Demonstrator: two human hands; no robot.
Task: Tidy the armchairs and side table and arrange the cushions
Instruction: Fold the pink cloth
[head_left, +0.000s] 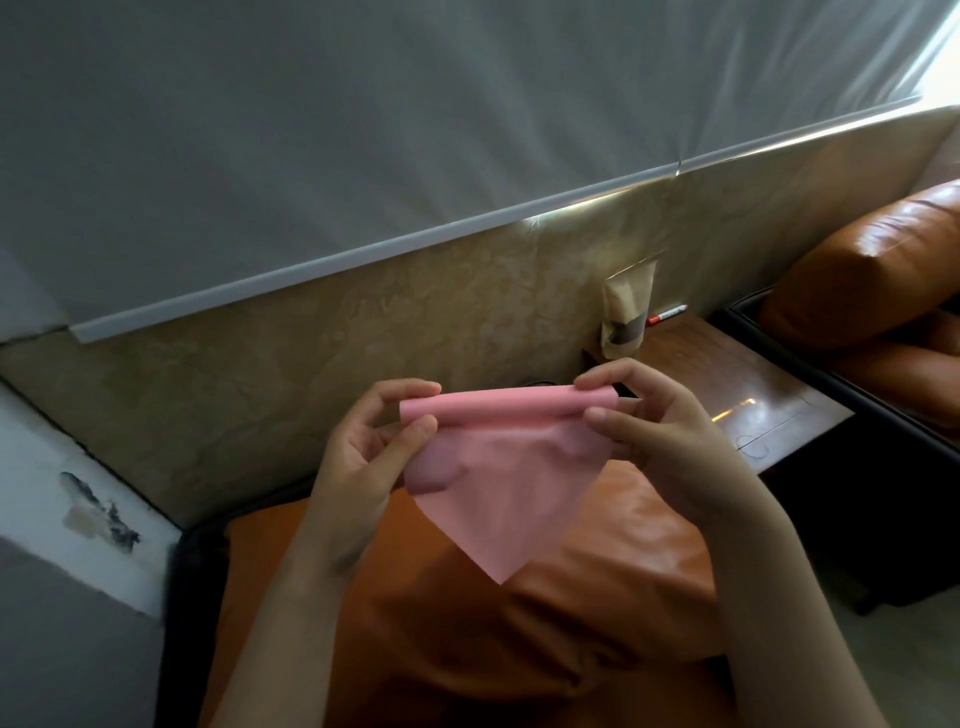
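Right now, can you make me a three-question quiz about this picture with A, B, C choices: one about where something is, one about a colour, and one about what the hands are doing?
1. Where is the pouch?
A. on the table
B. on the floor
C. in a hand

2. What colour is the cloth?
A. blue
B. pink
C. green

3. What holds the cloth?
A. nothing, it lies flat
B. one hand only
C. both hands

Answers:
1 A: it stands at the table's far end.
2 B: it is plainly pink.
3 C: the left hand and right hand each pinch its rolled top edge.
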